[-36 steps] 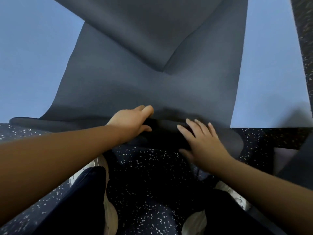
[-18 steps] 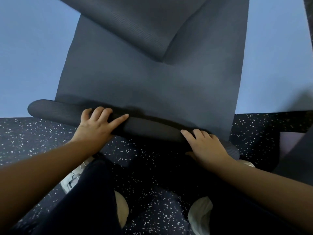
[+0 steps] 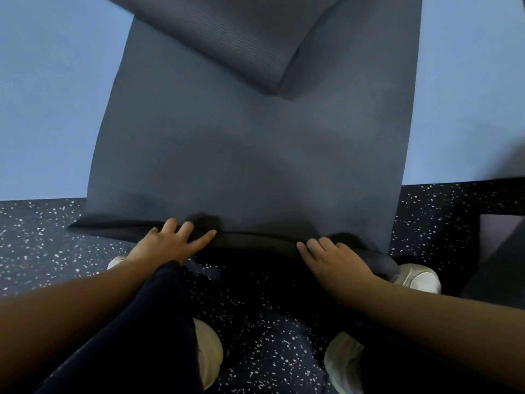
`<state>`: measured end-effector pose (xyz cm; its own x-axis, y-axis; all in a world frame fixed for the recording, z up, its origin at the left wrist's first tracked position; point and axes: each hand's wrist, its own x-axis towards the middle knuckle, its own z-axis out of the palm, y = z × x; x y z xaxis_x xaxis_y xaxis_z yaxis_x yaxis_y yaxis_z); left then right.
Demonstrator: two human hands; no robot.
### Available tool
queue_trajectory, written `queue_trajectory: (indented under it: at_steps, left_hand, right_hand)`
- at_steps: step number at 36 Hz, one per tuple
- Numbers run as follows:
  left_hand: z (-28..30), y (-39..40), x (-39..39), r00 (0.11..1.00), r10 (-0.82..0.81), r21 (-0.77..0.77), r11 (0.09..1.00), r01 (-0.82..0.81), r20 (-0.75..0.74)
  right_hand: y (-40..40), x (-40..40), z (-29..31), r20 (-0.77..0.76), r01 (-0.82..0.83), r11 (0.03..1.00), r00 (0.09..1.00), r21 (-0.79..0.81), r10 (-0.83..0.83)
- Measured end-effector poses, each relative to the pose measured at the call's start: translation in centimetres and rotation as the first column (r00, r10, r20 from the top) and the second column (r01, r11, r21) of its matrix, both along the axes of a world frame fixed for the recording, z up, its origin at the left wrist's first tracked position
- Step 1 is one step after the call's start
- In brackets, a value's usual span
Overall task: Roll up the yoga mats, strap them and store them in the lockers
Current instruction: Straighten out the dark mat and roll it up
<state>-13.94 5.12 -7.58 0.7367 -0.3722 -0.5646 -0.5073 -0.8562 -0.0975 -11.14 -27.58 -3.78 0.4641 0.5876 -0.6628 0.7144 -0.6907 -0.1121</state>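
Now we are pressing our left hand (image 3: 167, 244) and right hand (image 3: 332, 258), fingers spread and only lightly bent, on the rolled near end of the dark grey ribbed foam yoga mat (image 3: 250, 155) lying ahead on the speckled floor (image 3: 37, 245). Compared with half a second ago, the roll is looking flatter.

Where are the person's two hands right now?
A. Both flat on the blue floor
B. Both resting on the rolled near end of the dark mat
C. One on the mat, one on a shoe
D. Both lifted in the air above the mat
B: the left hand and the right hand both press on the rolled edge of the dark mat, fingers laid over the roll.
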Motion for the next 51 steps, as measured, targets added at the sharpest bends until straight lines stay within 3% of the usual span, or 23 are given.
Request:
queue_trajectory:
  at_steps: [4,9,15,20,24,27,31,36,42,46,51]
  left_hand:
    - [0.7,-1.0,-0.2,0.97,0.039,0.163,0.987,0.001,-0.239]
    - [0.7,-1.1,0.6,0.939,0.077,0.168,0.986,-0.021,-0.336]
    - [1.3,-0.1,2.3,0.916,0.007,0.138,0.989,0.053,-0.402]
    - [1.7,0.3,3.1,0.951,-0.016,0.148,0.987,0.065,-0.308]
    - [1.4,0.9,3.3,0.974,0.119,0.091,0.99,-0.103,-0.194]
    - [1.3,1.0,4.2,0.959,0.201,0.04,0.98,-0.197,-0.199]
    - [1.2,1.0,4.8,0.943,0.255,-0.011,0.965,-0.263,-0.212]
    - [0.6,1.1,3.7,0.951,0.286,-0.112,0.948,-0.299,-0.115]
    - [0.3,1.1,3.0,0.969,0.246,-0.119,0.962,-0.248,-0.03]
    - [0.2,1.0,2.5,0.97,0.243,-0.191,0.953,-0.234,0.025]
    - [-0.8,1.9,2.2,0.986,0.086,-0.229,0.972,-0.051,0.142]
  right_hand:
    - [0.2,-0.5,0.1,-0.084,-0.013,1.0,0.996,-0.018,0.011]
    - [0.5,-0.9,0.0,-0.157,0.067,0.996,0.985,-0.066,-0.077]
    - [0.5,-0.4,-1.2,-0.093,0.086,0.996,0.992,-0.039,-0.09]
    - [0.3,0.8,-1.8,-0.093,0.166,0.986,0.982,-0.016,-0.167]
    - [0.1,2.4,-1.7,-0.097,0.26,0.965,0.962,0.031,-0.256]
    - [0.5,3.1,-1.6,-0.111,0.284,0.958,0.953,0.02,-0.281]
    - [0.5,3.5,-1.4,-0.112,0.317,0.948,0.944,0.04,-0.311]
    - [0.4,4.0,-1.4,-0.113,0.329,0.944,0.939,0.024,-0.324]
    - [0.8,4.9,-0.6,-0.135,0.351,0.936,0.927,-0.024,-0.351]
    - [0.6,5.1,-1.1,0.057,0.264,0.964,0.963,0.013,-0.264]
    - [0.9,4.9,-2.5,0.002,0.368,0.928,0.93,0.057,-0.369]
